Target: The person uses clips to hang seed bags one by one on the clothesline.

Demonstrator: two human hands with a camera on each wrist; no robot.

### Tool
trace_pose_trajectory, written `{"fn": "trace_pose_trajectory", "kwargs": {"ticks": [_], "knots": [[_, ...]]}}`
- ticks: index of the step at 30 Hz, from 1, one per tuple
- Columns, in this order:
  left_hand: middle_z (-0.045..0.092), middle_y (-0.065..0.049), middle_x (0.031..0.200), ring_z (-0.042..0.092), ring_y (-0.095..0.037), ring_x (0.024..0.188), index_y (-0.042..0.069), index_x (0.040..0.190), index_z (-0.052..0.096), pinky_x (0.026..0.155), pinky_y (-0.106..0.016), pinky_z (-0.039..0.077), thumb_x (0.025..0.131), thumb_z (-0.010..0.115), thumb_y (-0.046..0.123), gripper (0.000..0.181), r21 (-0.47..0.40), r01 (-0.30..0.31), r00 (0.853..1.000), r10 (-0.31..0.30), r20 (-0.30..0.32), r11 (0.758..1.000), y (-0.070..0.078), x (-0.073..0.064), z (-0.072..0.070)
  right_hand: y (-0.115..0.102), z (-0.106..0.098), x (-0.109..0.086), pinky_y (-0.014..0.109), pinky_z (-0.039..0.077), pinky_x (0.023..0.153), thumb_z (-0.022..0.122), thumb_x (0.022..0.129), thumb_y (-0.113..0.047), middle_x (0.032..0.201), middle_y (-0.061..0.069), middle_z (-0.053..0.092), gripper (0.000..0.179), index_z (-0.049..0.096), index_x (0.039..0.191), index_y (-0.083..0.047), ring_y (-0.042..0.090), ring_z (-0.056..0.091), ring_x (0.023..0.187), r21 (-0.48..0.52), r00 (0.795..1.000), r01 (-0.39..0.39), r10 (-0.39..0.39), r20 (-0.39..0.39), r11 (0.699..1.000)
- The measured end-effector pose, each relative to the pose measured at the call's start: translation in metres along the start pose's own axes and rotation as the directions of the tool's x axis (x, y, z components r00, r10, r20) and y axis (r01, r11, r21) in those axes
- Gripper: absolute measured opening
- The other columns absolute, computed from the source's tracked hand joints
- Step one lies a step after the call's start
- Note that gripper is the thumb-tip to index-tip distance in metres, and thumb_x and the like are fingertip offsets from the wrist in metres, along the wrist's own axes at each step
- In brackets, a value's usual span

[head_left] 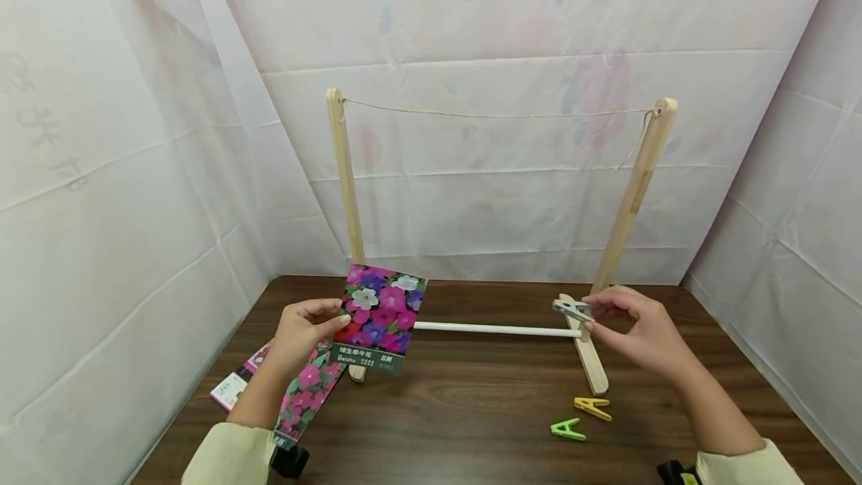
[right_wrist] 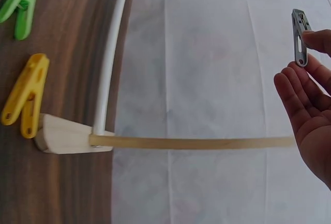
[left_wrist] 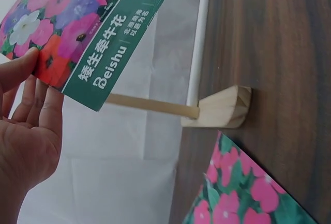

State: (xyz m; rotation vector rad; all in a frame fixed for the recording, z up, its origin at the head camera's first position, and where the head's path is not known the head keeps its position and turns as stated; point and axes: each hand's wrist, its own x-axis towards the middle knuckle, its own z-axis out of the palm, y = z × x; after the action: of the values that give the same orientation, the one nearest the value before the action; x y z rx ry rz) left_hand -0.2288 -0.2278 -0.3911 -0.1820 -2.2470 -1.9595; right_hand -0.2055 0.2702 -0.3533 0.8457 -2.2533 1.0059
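Observation:
My left hand (head_left: 306, 331) pinches a flower seed packet (head_left: 380, 313) by its left edge, thumb on the front. Pink, purple and white blooms cover it, above a green band lettered "Beishu" in the left wrist view. In my right hand (head_left: 636, 324) is a grey clothespin (head_left: 572, 310), held between thumb and fingers near the right foot of a wooden frame. A thin string (head_left: 498, 115) runs between the tops of the frame's two posts, well above both hands. Below my right hand, a yellow clothespin (head_left: 592, 408) and a green clothespin (head_left: 568, 429) lie on the table.
More seed packets (head_left: 310, 388) lie at the table's left, partly hidden by my left forearm. The frame's left post (head_left: 346, 178) and right post (head_left: 633, 200) stand upright, joined low down by a white rod (head_left: 498, 329). White curtains hang behind and on both sides.

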Motion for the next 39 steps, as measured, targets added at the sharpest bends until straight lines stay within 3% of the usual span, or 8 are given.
{"fn": "trace_pose_trajectory", "kwargs": {"ticks": [2, 5, 9, 12, 22, 36, 39], "knots": [[0.068, -0.001, 0.089, 0.059, -0.01, 0.068, -0.006, 0.108, 0.069, 0.056, -0.028, 0.052, 0.085, 0.076, 0.006, 0.027, 0.01, 0.004, 1.0, -0.004, -0.003, 1.0, 0.004, 0.003, 0.003, -0.002, 0.0, 0.005, 0.014, 0.05, 0.068, 0.081, 0.069, 0.013, 0.095, -0.001, 0.065, 0.041, 0.07, 0.104, -0.004, 0.011, 0.063, 0.08, -0.022, 1.0, 0.02, -0.021, -0.012, 1.0], [0.068, -0.002, 0.092, 0.058, -0.01, 0.069, -0.005, 0.11, 0.068, 0.051, -0.027, 0.049, 0.085, 0.076, 0.009, 0.03, 0.032, 0.004, 1.0, -0.004, -0.008, 0.999, 0.009, 0.007, 0.007, -0.005, -0.002, 0.013, 0.013, 0.049, 0.069, 0.081, 0.07, 0.012, 0.096, -0.003, 0.065, 0.04, 0.07, 0.105, -0.005, 0.012, 0.064, 0.08, -0.042, 0.999, 0.031, -0.031, -0.013, 0.999], [0.068, 0.002, 0.094, 0.061, -0.009, 0.088, -0.007, 0.113, 0.067, 0.066, -0.023, 0.053, 0.086, 0.075, 0.01, 0.034, 0.044, -0.008, 1.0, 0.008, -0.006, 0.999, 0.014, 0.012, 0.011, -0.009, -0.005, 0.025, 0.014, 0.05, 0.067, 0.079, 0.073, 0.009, 0.096, -0.001, 0.065, 0.037, 0.07, 0.106, -0.006, 0.007, 0.063, 0.081, -0.037, 1.0, 0.02, -0.02, 0.006, 0.999], [0.068, 0.005, 0.095, 0.061, -0.01, 0.092, -0.008, 0.114, 0.066, 0.078, -0.021, 0.052, 0.086, 0.075, 0.01, 0.034, 0.045, -0.033, 0.999, 0.034, -0.008, 0.998, 0.017, 0.017, 0.012, -0.01, -0.006, 0.033, 0.016, 0.051, 0.064, 0.079, 0.075, 0.009, 0.095, 0.001, 0.065, 0.036, 0.07, 0.106, -0.005, 0.005, 0.063, 0.081, -0.023, 1.0, 0.02, -0.02, 0.021, 1.0], [0.069, 0.007, 0.091, 0.062, -0.008, 0.089, -0.005, 0.105, 0.07, 0.077, -0.02, 0.053, 0.086, 0.074, 0.007, 0.023, 0.006, -0.094, 0.995, 0.094, -0.031, 0.996, 0.029, 0.035, 0.015, -0.016, -0.01, 0.066, 0.012, 0.049, 0.072, 0.078, 0.072, 0.013, 0.096, 0.003, 0.065, 0.038, 0.07, 0.106, 0.0, 0.011, 0.064, 0.081, -0.011, 0.993, 0.117, -0.117, 0.021, 0.993], [0.069, 0.01, 0.095, 0.062, -0.006, 0.094, -0.006, 0.112, 0.068, 0.081, -0.019, 0.052, 0.087, 0.075, 0.009, 0.03, -0.007, -0.089, 0.996, 0.089, -0.03, 0.996, 0.052, 0.054, 0.022, -0.031, -0.01, 0.105, 0.013, 0.05, 0.075, 0.079, 0.075, 0.008, 0.094, 0.008, 0.066, 0.034, 0.07, 0.107, -0.001, 0.014, 0.064, 0.081, -0.016, 0.989, 0.146, -0.146, 0.025, 0.989], [0.069, 0.009, 0.099, 0.061, -0.007, 0.097, -0.006, 0.112, 0.068, 0.082, -0.019, 0.052, 0.087, 0.075, 0.01, 0.03, -0.015, -0.099, 0.994, 0.098, -0.045, 0.995, 0.057, 0.047, 0.025, -0.035, -0.009, 0.111, 0.013, 0.049, 0.075, 0.079, 0.074, 0.008, 0.093, 0.007, 0.065, 0.034, 0.07, 0.106, 0.0, 0.018, 0.064, 0.081, -0.006, 0.982, 0.187, -0.187, 0.02, 0.982]]}}
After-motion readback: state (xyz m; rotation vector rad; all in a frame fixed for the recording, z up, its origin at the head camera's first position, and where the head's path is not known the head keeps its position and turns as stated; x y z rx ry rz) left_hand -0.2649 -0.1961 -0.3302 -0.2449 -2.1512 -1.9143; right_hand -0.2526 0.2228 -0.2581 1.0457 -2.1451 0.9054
